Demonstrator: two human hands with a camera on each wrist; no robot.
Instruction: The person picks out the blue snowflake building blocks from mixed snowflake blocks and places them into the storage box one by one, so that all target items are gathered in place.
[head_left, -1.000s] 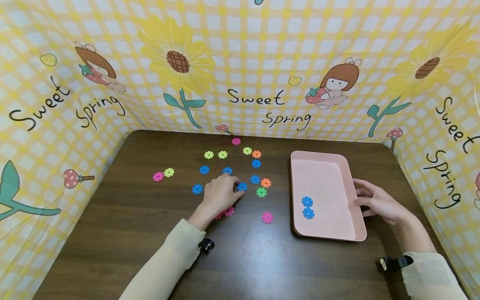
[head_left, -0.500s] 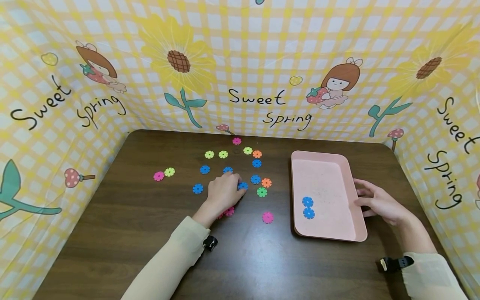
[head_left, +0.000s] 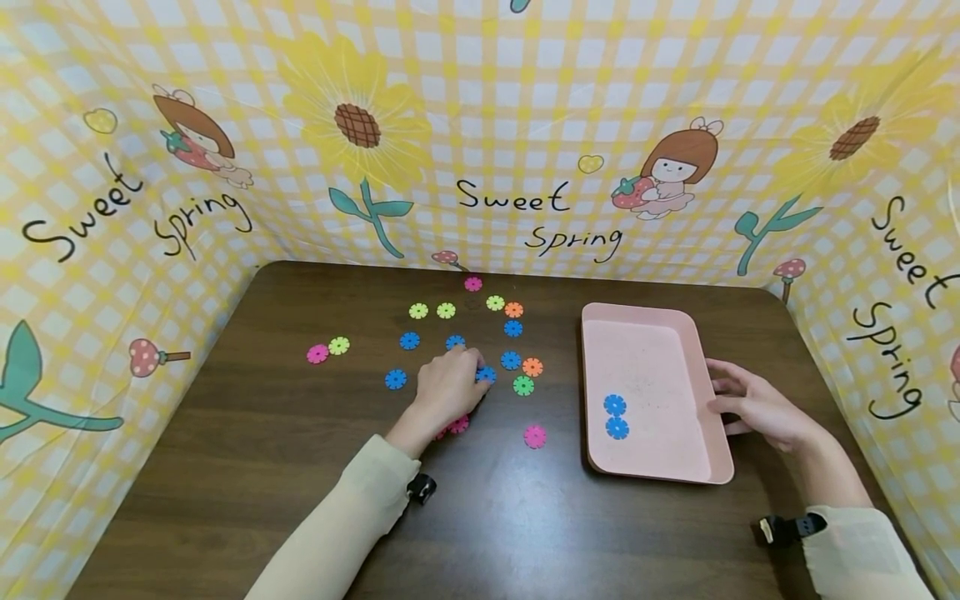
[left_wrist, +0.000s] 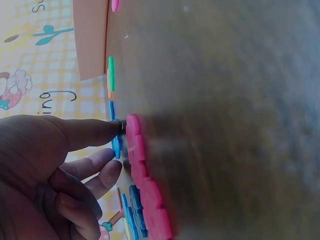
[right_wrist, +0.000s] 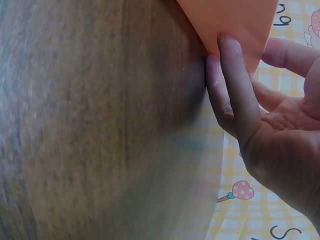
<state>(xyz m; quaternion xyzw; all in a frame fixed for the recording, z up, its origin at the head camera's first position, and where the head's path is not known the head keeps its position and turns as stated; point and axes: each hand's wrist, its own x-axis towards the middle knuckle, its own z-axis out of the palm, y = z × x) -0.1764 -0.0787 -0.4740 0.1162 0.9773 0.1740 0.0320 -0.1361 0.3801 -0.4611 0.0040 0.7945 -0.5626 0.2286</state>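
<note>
Notched plastic snowflake discs lie flat on the dark wooden table. My left hand (head_left: 448, 385) reaches among them, thumb and fingers pinching at the edge of a blue snowflake disc (head_left: 487, 375). In the left wrist view the thumb meets that blue disc (left_wrist: 117, 145), and two linked pink discs (left_wrist: 145, 182) stand nearer the camera. Another blue disc (head_left: 455, 342) peeks out just beyond the knuckles. On the right, a pink tray (head_left: 697, 450) holds two blue discs (head_left: 616, 416) side by side. My right hand (head_left: 765, 408) touches its outer right wall with extended fingers (right_wrist: 235, 85).
Right of my left hand lie a blue disc (head_left: 511, 361), an orange disc (head_left: 532, 367) and a green disc (head_left: 523, 386). Yellow discs (head_left: 446, 310) lie farther back. One pink disc (head_left: 535, 437) sits nearer the tray. A checked cloth (head_left: 525, 100) walls the table's back and sides.
My left hand has shifted slightly to the right at the blue snowflake disc, covering a little more of it. The right hand and the tray have stayed put.
</note>
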